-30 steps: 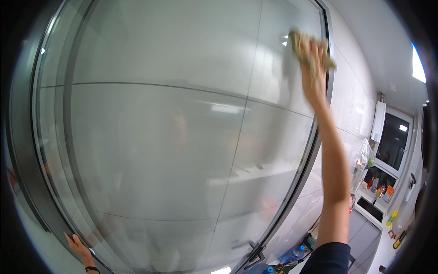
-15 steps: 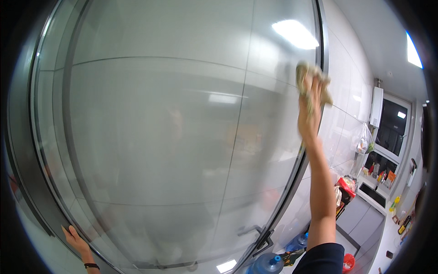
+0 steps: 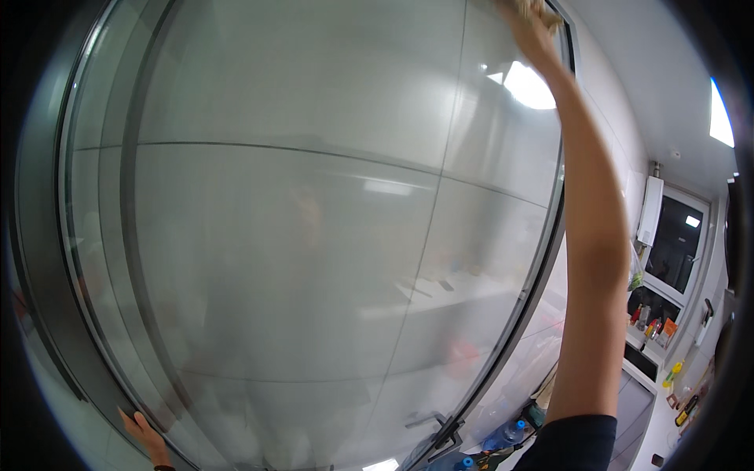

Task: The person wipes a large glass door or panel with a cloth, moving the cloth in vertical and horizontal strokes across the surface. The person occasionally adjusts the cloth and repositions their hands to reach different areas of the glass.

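Note:
My right hand is raised to the top right corner of a large glass door, closed on a crumpled beige cloth against the pane near the dark metal edge. Its fingers are partly cut off by the upper edge of the view. My left hand grips the grey metal frame at the lower left. A dark handle sits low on the door's right side. The pane shows reflected lights and tile lines.
On the right are tiled wall, a white wall-mounted unit, a window, a dark sink and a counter with bottles and small items. Blue water jugs stand low beside the door. A ceiling light glows at upper right.
My right hand with the cloth went down the pane's right edge and has since risen to the top corner. My left hand stays on the frame; the view has shifted slightly.

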Available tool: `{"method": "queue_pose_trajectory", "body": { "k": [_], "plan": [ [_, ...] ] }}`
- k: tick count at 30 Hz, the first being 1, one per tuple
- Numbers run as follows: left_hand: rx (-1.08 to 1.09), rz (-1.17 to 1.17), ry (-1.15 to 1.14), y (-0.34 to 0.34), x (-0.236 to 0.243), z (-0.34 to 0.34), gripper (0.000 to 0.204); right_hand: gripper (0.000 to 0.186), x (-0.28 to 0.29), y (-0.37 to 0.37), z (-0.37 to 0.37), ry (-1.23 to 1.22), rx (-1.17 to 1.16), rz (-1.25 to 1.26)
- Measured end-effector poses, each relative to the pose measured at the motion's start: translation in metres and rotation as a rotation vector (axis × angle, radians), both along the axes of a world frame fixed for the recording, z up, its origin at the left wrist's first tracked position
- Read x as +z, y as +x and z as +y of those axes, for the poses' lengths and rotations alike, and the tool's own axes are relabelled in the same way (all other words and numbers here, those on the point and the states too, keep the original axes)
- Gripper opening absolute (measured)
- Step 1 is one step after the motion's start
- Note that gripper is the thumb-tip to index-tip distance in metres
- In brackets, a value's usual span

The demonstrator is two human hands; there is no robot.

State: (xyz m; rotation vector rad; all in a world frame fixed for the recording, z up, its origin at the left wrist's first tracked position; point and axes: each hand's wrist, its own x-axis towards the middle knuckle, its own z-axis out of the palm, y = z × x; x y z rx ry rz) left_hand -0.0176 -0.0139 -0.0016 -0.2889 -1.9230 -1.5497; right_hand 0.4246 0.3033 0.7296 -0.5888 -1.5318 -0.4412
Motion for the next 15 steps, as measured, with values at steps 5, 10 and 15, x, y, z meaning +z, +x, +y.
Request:
{"method": "queue_pose_trajectory", "body": {
  "k": [5,10,15],
  "plan": [
    [-0.064,-0.041,-0.029,0.009,0.01,0.001,0.062,0.065,0.052,0.015,0.061,0.336,-0.089,-0.236],
    [-0.07,0.12,0.046,0.015,0.035,-0.002,0.062,0.054,-0.15,0.009,0.051,0.733,-0.037,-0.26],
    [-0.141,0.09,0.051,0.017,0.048,-0.005,0.063,0.047,-0.389,0.009,0.017,0.382,-0.034,-0.393]
  ]
}}
